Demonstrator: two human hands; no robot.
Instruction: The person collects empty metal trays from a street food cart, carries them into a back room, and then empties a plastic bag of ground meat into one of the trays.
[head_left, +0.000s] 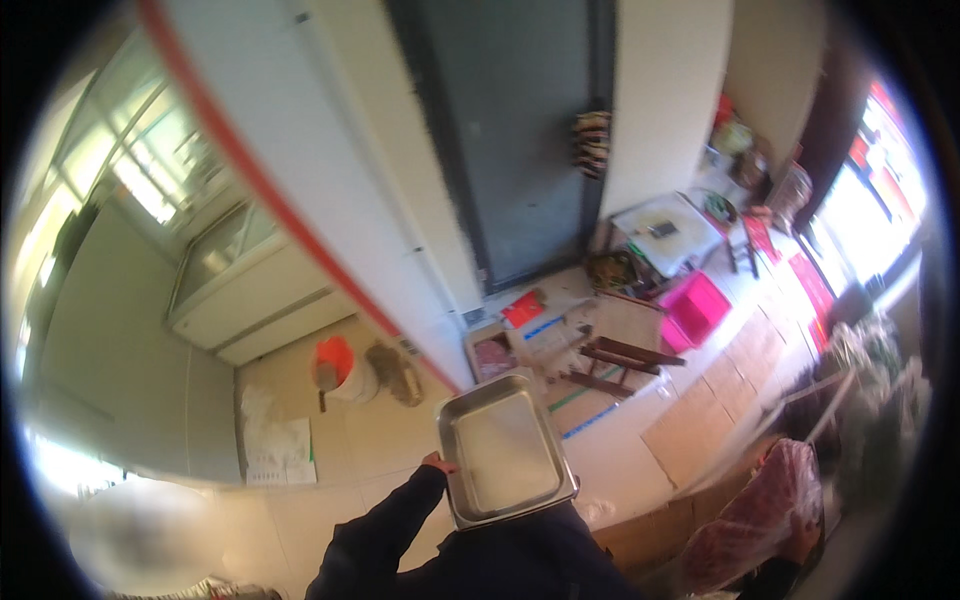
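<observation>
A rectangular stainless steel pan (553, 439) is held in front of my body, tilted so that its pale inside faces me. My left hand (439, 463) grips its left rim. At the lower right, my right hand (804, 536) is on a clear plastic bag (757, 517) with dark red contents that I cannot make out exactly. The bag is beside a cardboard box (649, 531). Dark sleeves cover both my arms.
A wooden folding stool (626, 341) and a pink plastic tub (696, 311) are on the floor ahead, near a low white table (671, 236). Flattened cardboard (701, 420) lies to the right. Leftward are a white bucket (361, 379), shoes (396, 375) and paper sheets (289, 454).
</observation>
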